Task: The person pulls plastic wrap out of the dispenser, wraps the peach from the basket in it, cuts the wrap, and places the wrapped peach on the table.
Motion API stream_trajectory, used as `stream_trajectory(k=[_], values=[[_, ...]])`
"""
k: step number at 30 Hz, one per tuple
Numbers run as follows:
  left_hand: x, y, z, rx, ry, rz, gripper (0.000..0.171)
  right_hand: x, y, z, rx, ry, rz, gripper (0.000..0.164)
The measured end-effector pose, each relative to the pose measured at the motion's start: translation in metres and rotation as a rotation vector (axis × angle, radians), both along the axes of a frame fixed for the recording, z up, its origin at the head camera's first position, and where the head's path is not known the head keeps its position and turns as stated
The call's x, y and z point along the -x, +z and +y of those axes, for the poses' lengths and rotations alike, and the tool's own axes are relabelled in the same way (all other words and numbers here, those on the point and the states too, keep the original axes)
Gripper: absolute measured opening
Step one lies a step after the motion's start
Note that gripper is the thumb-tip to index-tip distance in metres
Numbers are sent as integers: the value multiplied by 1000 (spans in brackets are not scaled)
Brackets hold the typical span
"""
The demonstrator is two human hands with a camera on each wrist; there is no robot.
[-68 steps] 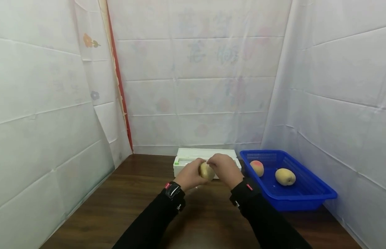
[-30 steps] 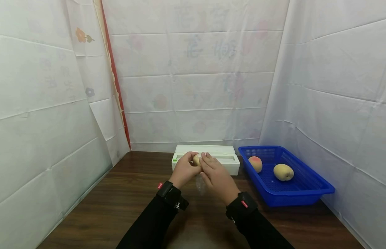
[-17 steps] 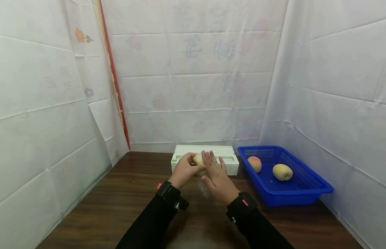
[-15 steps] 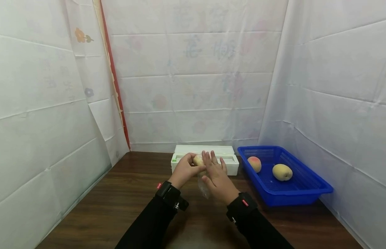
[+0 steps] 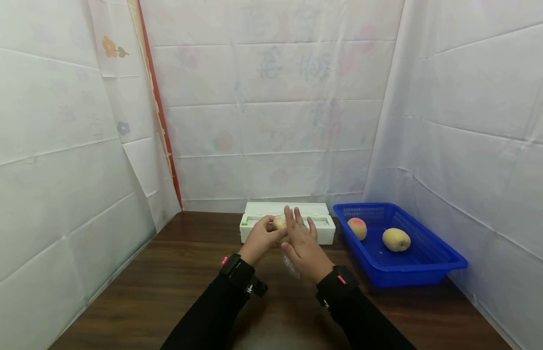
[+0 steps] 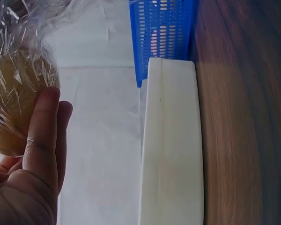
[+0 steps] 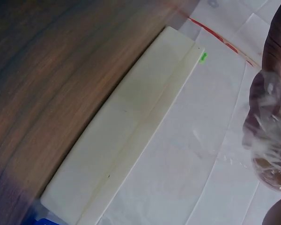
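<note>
In the head view, my left hand (image 5: 259, 238) grips a yellow-brown roundish fruit or vegetable (image 5: 279, 222), its thumb nearest me and fingers behind. Clear plastic wrap (image 6: 25, 51) covers it, crinkled, with loose folds in the left wrist view. A loose tail of the wrap (image 5: 292, 268) hangs below the hands. My right hand (image 5: 305, 245) lies against the right side of the wrapped piece with straight, spread fingers; its palm contact is hidden. Just behind both hands stands a white plastic-wrap dispenser box (image 5: 319, 236), lid (image 5: 289, 209) raised.
To the right, a blue basket (image 5: 429, 279) holds a pink-tinged peach (image 5: 357, 228) and a yellow oval fruit or potato (image 5: 396, 239). The brown wooden table (image 5: 183, 272) spreads out below. White sheeting (image 5: 271, 126) hangs on three sides.
The wrapped piece stays in the left hand. My right hand has gone from curled fingers to straight, spread ones alongside it. The loose wrap tail has come into view below the hands.
</note>
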State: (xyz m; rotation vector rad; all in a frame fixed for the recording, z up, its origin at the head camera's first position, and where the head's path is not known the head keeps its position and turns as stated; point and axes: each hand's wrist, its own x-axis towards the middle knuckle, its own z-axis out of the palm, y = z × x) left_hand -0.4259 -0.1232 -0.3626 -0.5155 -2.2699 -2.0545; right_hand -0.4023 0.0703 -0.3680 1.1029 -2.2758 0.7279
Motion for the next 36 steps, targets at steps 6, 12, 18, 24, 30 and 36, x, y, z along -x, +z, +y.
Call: stream_trajectory(k=[6,12,18,24,30,36], values=[[-1,5,1,-61,-8,0,54,5,3,0,-8,11,41,85],[-4,10,-3,-59,-18,44,57,8,6,3,139,104,-55,91],[-5,11,-10,-150,-21,99,61,10,5,11,383,69,-527,95],[-7,10,-12,-131,16,134,63,19,-1,11,438,192,-845,57],[-3,10,-11,-119,67,162,64,22,-2,9,475,230,-938,53],[-4,2,-8,-86,124,190,67,21,-11,11,481,230,-1093,44]])
